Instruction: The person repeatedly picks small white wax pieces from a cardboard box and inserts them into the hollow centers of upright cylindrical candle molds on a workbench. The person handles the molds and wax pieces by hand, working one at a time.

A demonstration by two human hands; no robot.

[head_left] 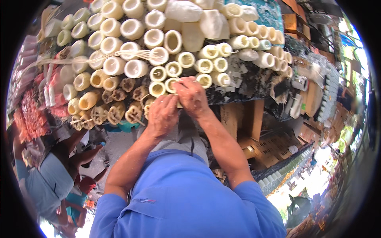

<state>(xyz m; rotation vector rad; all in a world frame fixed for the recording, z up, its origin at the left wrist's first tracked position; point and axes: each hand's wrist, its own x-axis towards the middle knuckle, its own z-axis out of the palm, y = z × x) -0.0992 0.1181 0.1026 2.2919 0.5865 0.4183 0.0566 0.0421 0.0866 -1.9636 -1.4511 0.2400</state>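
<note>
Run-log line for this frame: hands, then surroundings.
left hand: fingers bent, close to right hand | right hand: by small cream cup, grip unclear | nearby: larger cream cups, pale strings

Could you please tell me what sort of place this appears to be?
Probably a candle-making workshop, judging by the rows of pale, hollow, waxy-looking cylinders, the white strings lying across some, and the cardboard boxes.

Hollow cup (171, 85): cream to pale yellow, waxy-looking, a thick round rim about a hollow middle.
Pose: I see its mouth facing up toward me; part of its right side is hidden from me.
Place: upper middle of my view, just right of a similar cup (157, 89).
Pale sliver (179, 105): below it, mostly covered; I cannot tell its shape.
</note>
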